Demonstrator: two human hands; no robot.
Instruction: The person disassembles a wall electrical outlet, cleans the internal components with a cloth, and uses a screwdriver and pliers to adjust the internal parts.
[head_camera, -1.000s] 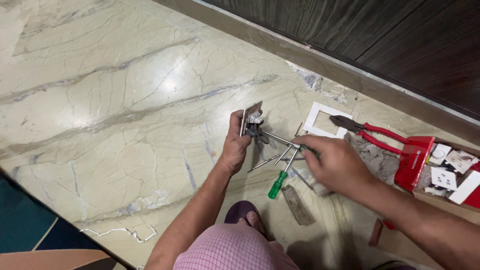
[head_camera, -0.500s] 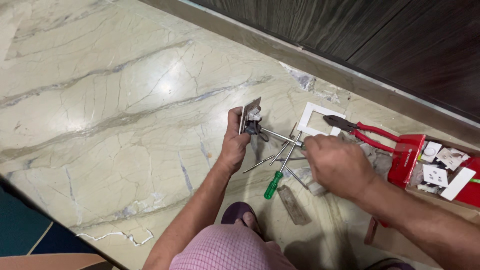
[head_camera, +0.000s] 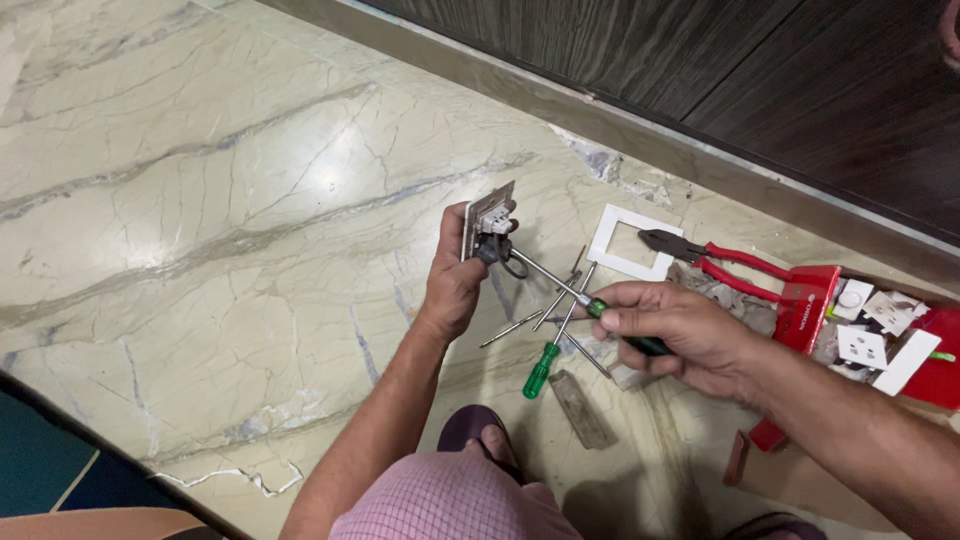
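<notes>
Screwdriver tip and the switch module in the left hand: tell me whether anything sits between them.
Nothing visible does. The right hand holds the screwdriver, and its shaft runs bare to the switch module held by the left hand. A dark wire loop hangs just below the tip, beside the shaft, not across it.

L hand (head_camera: 455, 280) raised, grip closed | R hand (head_camera: 675, 335) grip pinched, forearms extended

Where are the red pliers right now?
In the head view, the red pliers lie on the marble floor at right, between the white frame and the red box, beyond the right hand.
</notes>
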